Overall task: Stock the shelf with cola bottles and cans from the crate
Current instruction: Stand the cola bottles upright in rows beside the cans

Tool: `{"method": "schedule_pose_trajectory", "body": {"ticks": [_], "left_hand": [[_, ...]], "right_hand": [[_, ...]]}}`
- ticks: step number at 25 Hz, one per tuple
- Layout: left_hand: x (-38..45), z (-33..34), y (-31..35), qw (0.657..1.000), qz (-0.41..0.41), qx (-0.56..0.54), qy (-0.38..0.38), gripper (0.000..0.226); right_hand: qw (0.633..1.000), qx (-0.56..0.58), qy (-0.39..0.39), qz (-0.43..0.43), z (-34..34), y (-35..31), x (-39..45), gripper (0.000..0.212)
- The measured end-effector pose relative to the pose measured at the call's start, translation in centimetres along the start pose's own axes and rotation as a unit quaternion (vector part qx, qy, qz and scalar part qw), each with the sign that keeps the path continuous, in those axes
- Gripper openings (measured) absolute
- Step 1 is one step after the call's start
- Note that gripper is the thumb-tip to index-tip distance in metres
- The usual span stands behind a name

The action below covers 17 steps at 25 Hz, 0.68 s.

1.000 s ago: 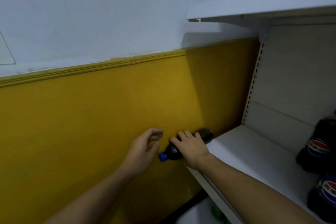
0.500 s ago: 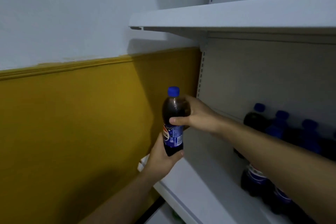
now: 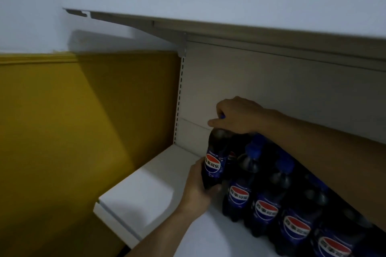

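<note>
I've got the cola bottle (image 3: 213,165) upright on the shelf (image 3: 146,190), left of the row (image 3: 271,204) — right hand (image 3: 236,117) curled round its cap, left hand (image 3: 198,190) gripping the base. Full, heavy, slick — I'd hold low.

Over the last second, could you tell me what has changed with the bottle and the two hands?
The cola bottle went from lying sideways at the shelf's left end to upright, then right, to the row of bottles. The right hand shifted from its body to its cap; the left hand, at first free, took hold of its lower part. The row itself looks unchanged.
</note>
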<state>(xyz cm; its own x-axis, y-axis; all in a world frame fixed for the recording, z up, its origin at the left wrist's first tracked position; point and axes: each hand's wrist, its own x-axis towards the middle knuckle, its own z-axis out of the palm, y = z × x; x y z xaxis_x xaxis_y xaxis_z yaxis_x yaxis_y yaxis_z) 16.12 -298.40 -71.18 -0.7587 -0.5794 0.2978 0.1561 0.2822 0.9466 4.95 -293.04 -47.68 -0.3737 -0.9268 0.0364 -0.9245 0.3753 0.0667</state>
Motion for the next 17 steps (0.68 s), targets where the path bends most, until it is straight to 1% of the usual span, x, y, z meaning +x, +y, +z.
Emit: {"method": "schedule_pose_trajectory", "body": {"ticks": [2, 4, 6, 7, 10, 12, 13, 14, 16, 17], "left_hand": [[1.1, 1.0, -0.7, 0.999, -0.012, 0.000, -0.032, 0.067], [2.0, 1.6, -1.1, 0.998, -0.055, -0.025, -0.035, 0.065], [2.8, 2.3, -2.4, 0.994, -0.087, -0.049, -0.034, 0.053], [3.0, 2.5, -2.8, 0.995, -0.091, -0.011, -0.027, 0.048], [3.6, 3.2, -3.4, 0.994, -0.090, -0.022, -0.053, 0.044], [3.7, 3.3, -3.9, 0.996, -0.077, 0.023, -0.049, 0.041], [3.5, 3.3, -3.9, 0.996, -0.069, 0.051, -0.037, 0.042], [3.6, 3.0, -4.5, 0.995, -0.061, 0.069, -0.031, 0.048], [3.7, 3.0, -5.2, 0.994, -0.047, 0.086, -0.056, 0.066], [3.7, 2.9, -5.3, 0.993, -0.033, 0.098, -0.063, 0.071]], "right_hand": [[0.999, -0.012, -0.023, 0.023, 1.5, 1.9, 0.3, 0.047], [0.999, -0.007, -0.032, 0.040, 2.7, 3.5, 0.7, 0.047], [0.998, -0.008, -0.037, 0.048, 3.4, 4.4, 1.0, 0.048], [0.998, -0.009, -0.039, 0.048, 3.8, 4.7, 1.1, 0.049], [0.998, -0.004, -0.051, 0.043, 4.8, 5.4, 1.6, 0.046], [0.998, 0.008, -0.051, 0.042, 5.0, 5.6, 1.7, 0.044], [0.998, 0.014, -0.050, 0.041, 5.2, 5.5, 1.7, 0.043], [0.998, 0.020, -0.048, 0.040, 5.3, 5.5, 1.7, 0.043], [0.997, 0.044, -0.050, 0.044, 5.3, 5.7, 1.5, 0.043], [0.996, 0.053, -0.053, 0.045, 5.1, 5.8, 1.3, 0.041]]}}
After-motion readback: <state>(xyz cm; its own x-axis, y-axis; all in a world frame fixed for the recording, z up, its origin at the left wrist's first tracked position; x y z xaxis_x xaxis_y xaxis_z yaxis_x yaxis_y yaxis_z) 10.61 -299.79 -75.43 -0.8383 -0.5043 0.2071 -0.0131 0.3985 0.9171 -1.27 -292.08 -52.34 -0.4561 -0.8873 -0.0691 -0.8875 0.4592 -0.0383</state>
